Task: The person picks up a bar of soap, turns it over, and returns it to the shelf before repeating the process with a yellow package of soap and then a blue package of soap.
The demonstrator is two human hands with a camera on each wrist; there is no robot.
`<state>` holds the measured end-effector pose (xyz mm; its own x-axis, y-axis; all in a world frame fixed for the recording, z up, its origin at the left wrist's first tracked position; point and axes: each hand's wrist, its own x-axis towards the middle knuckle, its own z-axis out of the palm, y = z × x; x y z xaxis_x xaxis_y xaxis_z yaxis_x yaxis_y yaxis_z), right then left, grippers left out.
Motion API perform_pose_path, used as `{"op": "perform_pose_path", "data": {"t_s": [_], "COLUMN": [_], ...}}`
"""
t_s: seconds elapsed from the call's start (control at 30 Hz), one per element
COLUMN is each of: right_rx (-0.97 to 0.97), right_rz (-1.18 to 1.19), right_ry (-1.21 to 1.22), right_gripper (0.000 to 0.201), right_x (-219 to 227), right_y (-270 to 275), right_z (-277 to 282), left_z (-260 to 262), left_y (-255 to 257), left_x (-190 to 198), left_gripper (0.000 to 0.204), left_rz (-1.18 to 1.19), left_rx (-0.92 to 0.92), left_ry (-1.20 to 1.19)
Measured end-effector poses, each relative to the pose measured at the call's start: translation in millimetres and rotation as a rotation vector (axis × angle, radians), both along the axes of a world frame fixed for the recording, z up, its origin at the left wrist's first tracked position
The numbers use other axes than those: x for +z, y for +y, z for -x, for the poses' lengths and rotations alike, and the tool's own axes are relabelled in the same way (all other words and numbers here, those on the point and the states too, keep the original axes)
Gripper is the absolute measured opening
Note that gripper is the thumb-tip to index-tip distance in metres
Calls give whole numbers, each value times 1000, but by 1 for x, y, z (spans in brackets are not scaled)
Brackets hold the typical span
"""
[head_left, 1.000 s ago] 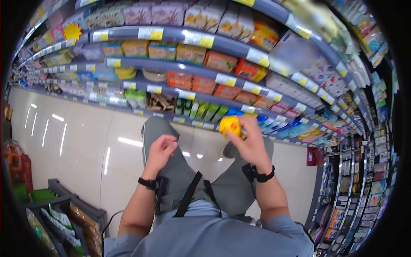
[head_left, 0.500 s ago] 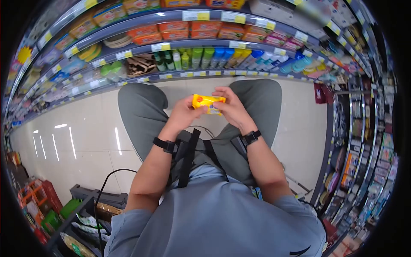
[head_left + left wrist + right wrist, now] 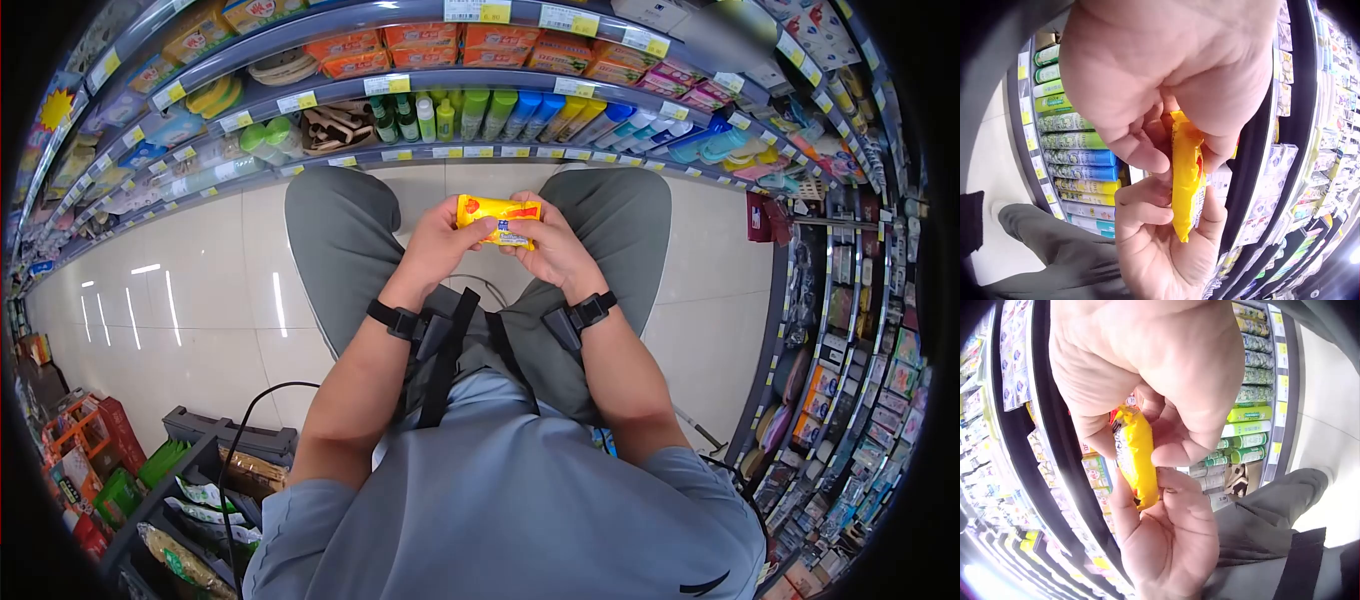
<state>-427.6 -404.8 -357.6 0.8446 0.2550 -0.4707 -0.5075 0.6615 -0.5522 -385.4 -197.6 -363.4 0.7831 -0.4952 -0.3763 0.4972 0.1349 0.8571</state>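
A small yellow plastic-wrapped packet (image 3: pixel 487 207) with red and blue printing lies between my two hands in front of my knees. My left hand (image 3: pixel 436 247) pinches its left end, thumb across the printed face and fingers behind. At the other end my right hand (image 3: pixel 556 252) holds it the same way. The left wrist view shows the packet (image 3: pixel 1186 181) edge-on, with crimped wrapper ends. Seen from the right wrist, the packet (image 3: pixel 1137 456) looks plump, and part of its lettering shows. What is inside the wrapper is hidden.
Ahead, the lowest shelf carries green, blue and yellow bottles and tubes (image 3: pixel 500 112); orange boxed packs (image 3: pixel 420 48) sit above. A dark rack (image 3: pixel 215 430) with bagged goods stands at lower left, a black cable (image 3: pixel 240 430) beside it. More shelving (image 3: pixel 835 350) runs along the right.
The packet came from near the shelf, held by my right hand alone, in toward my body, where my left hand took its other end. Since then it has turned flatter, printed face up.
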Motion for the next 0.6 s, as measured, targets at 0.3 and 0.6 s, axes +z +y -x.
{"op": "perform_pose_path", "data": {"t_s": [0.3,0.6], "right_rx": [-45,-35], "right_rz": [978,1216], "right_ry": [-428,-596], "right_gripper": [32,34], "right_x": [-12,10], "right_y": [11,14], "right_z": [-4,-10], "left_z": [-1,-12], "left_y": [2,6], "left_x": [-9,-9], "left_gripper": [50,42], "left_rz": [129,254], "left_rx": [33,124], "left_ry": [243,315]}}
